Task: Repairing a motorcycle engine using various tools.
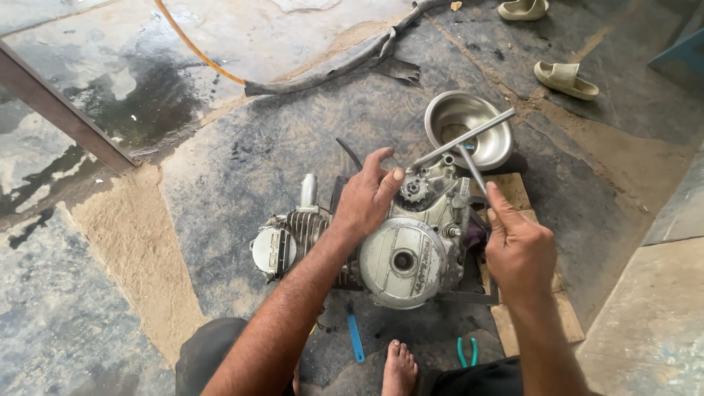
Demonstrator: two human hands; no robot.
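A grey motorcycle engine point(400, 257) lies on its side on the stone floor, with a round side cover facing up and a small sprocket point(413, 190) at its top. My left hand point(369, 198) rests flat on the engine case beside the sprocket, fingers spread. My right hand point(519, 248) grips the shaft of a metal T-handle wrench point(469, 158). The wrench's crossbar point(463, 137) runs over the top edge of the engine, and its shaft comes down to my hand.
A steel bowl point(470, 126) sits just behind the engine. A wooden board point(528, 315) lies under the engine's right side. Green-handled pliers point(466, 350) and a blue strip point(355, 334) lie near my bare foot point(398, 369). Two sandals point(565, 78) and a rubber strip point(330, 70) lie farther back.
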